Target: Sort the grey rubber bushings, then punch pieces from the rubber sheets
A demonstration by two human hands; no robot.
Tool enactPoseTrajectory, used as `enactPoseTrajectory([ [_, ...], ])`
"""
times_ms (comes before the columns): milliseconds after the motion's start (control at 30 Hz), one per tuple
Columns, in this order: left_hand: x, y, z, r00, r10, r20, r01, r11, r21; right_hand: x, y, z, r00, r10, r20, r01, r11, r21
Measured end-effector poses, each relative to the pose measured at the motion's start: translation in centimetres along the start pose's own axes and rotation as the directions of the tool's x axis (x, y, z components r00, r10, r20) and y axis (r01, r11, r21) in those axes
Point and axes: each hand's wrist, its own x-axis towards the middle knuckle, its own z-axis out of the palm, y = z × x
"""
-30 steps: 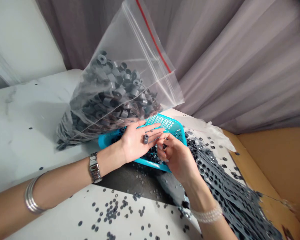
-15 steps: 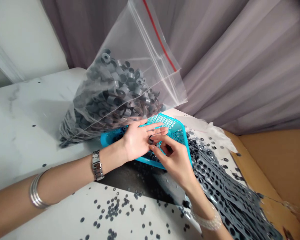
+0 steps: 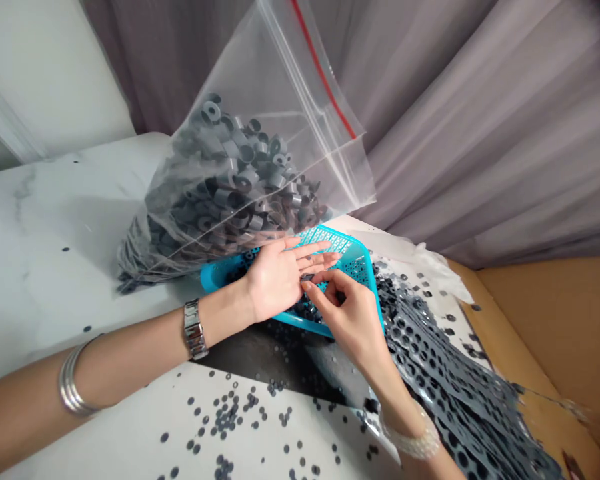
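From where I stand, both hands are over a blue basket set toward the right edge of the white worktop; the left hand is spread, palm up, its fingers loose and unclenched; the right hand grasps a small dark piece between thumb and forefinger, right at the left hand's fingers, though I cannot tell whether the piece touches them; more dark bits lie in the basket below.

Toward the far edge a clear zip bag with a red strip leans at a tilt, part-filled with grey rings, just behind the left hand; along the right edge, beside brown cardboard, lie perforated dark sheets; small dark discs are scattered nearer the person; a grey curtain hangs beyond the far edge.
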Motion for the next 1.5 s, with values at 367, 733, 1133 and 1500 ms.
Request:
enactPoseTrajectory([
  [367, -0.2, -0.4, 0.9, 0.998, 0.044, -0.048, -0.042, 0.998, 0.038, 0.8, 1.1, -0.8, 0.928, 0.226, 0.295, -0.368, 0.670, 0.645],
  [733, -0.5, -0.6, 1.1, 0.996, 0.085, 0.018, -0.087, 0.991, 0.103, 1.6, 1.4, -2.4, 0.880, 0.243, 0.408, -0.459, 0.216, 0.862],
  [1133, -1.0, -1.3, 1.0, 0.933, 0.271, 0.235, -0.350, 0.830, 0.434, 1.1, 0.2, -0.3, 0.863, 0.200, 0.463, -0.483, 0.593, 0.644],
  [1500, -0.4, -0.3, 0.6, 0.970, 0.233, -0.075, -0.197, 0.925, 0.323, 3.5, -0.4, -7.7, 0.982, 0.164, 0.093, -0.159, 0.455, 0.876],
])
